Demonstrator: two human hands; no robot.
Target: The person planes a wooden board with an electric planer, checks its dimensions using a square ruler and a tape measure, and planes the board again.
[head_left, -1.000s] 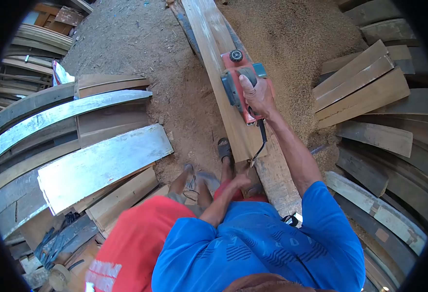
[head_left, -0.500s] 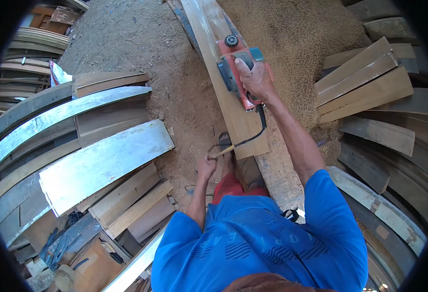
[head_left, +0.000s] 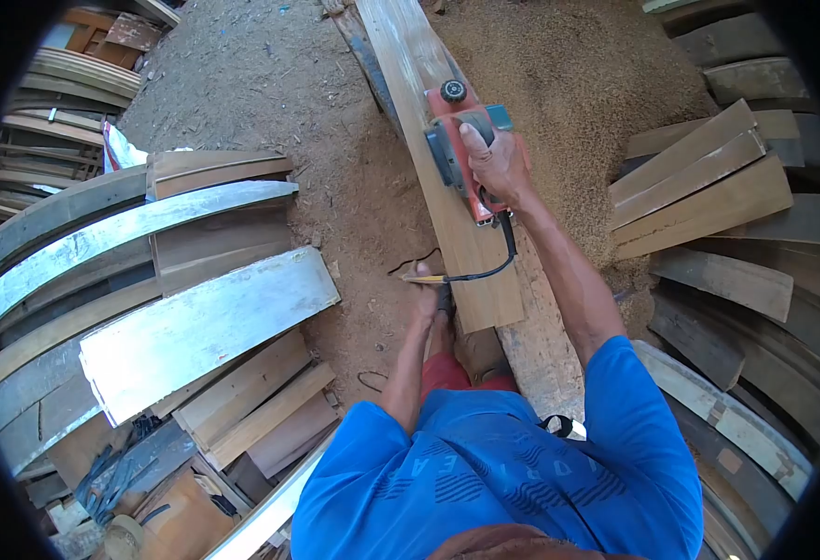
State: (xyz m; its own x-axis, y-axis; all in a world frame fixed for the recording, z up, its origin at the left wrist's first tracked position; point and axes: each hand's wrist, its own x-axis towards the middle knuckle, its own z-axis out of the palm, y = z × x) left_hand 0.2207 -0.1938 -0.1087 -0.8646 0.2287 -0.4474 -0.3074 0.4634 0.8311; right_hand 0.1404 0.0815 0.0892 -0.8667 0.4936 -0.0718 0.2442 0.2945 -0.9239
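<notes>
A red electric planer [head_left: 449,154] with a black knob rests on a long wooden board [head_left: 481,271]. My right hand [head_left: 500,166] is wrapped round the planer's handle, thumb over the top. From the planer's rear a black cable [head_left: 496,266] curves down to a yellow section [head_left: 426,279]. My left hand [head_left: 423,289] holds the cable at that section, left of the board, with its fingers closed. Under the board lies a thicker, worn plank [head_left: 542,350].
Stacked boards lie at the left, topped by a white-painted plank [head_left: 209,327]. More wooden boards [head_left: 699,173] are piled at the right. Shavings [head_left: 559,65] cover the ground beyond the bench. A foot [head_left: 444,303] stands beside the board's near end.
My left hand has moved up and right with the cable, nearer the board. In the view, the planer, my right hand and the board sit slightly lower and further right.
</notes>
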